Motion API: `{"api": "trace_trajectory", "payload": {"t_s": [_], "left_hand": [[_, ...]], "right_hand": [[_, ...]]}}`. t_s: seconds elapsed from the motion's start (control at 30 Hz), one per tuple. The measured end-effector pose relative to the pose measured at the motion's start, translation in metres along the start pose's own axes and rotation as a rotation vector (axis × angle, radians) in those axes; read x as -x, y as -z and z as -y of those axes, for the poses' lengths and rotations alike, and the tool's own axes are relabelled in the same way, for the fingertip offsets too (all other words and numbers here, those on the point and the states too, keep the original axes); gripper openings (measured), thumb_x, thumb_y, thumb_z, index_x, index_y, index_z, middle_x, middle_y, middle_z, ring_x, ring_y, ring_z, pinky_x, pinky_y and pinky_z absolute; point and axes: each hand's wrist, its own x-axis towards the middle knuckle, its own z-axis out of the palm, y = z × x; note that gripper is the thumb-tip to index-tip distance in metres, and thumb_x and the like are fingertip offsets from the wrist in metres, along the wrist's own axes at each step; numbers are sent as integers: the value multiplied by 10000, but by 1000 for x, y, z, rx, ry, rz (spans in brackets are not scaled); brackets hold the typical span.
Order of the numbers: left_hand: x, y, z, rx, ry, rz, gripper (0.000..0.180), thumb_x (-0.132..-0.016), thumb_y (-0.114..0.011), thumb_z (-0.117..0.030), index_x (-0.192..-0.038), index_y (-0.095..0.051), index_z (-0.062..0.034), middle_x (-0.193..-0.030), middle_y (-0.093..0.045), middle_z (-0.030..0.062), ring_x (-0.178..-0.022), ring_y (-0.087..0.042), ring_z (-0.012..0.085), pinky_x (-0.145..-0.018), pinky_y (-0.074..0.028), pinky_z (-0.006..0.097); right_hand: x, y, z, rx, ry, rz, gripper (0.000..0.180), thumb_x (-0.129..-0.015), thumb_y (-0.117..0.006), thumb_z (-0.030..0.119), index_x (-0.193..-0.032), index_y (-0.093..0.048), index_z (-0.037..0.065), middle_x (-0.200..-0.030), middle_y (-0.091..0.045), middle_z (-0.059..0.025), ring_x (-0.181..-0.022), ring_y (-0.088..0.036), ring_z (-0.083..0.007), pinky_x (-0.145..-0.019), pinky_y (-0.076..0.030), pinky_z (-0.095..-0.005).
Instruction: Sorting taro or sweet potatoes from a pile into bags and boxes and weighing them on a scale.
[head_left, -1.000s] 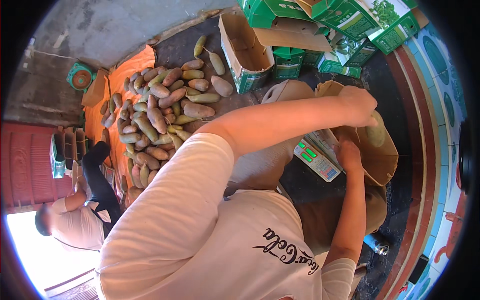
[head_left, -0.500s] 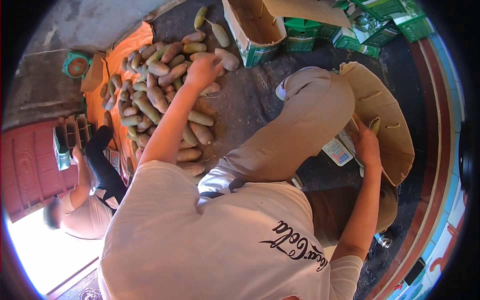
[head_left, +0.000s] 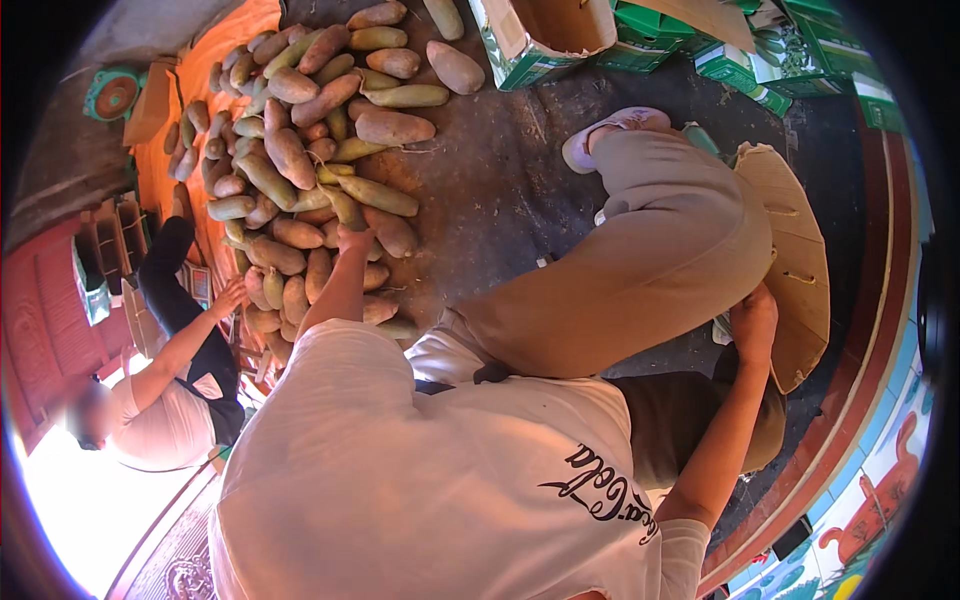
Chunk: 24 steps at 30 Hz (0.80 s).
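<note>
My left hand [head_left: 356,241] reaches into the pile and is closed round a long greenish-brown vegetable [head_left: 345,208]. Around it lie many long, smooth vegetables [head_left: 286,155], some pinkish brown and some green; I cannot tell their kind. My right hand [head_left: 755,322] is closed at the near edge of an open cardboard box [head_left: 800,235], beside my bent knee. Its fingertips are partly hidden. Cord loops stick out of the box's inner wall.
An orange sheet [head_left: 215,50] lies under the pile. Green and white cartons [head_left: 545,60] stand at the far right. A co-worker [head_left: 165,410] sits at the left with a hand at the pile. A green-framed round device [head_left: 113,95] stands behind them.
My left hand has come back nearer from the far edge of the pile and closed on a vegetable. My right hand stays at the box. The co-worker's hand has moved to the pile.
</note>
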Motion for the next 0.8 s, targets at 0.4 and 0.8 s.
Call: {"api": "trace_trajectory", "payload": {"t_s": [0.4, 0.8], "left_hand": [[-30, 8, -16, -104, 144, -28, 953, -623, -773, -333, -1376, -231, -115, -1270, -429, 180, -1180, -418, 339, -986, -375, 353], [26, -20, -43, -1, -132, 53, 851, -591, -781, -236, -1258, -314, 13, -1203, -494, 195, -1084, -518, 304, -924, -410, 352]], "right_hand": [[-1, -1, -8, 45, 12, -33, 192, -713, -620, 85, -903, -618, 53, -859, -629, -172, -827, -600, -361, -684, -479, -390], [1, -5, -6, 45, -21, -84, 230, -728, -625, 101, -956, -616, 79, -858, -626, -172, -808, -602, -357, -685, -479, -401]]}}
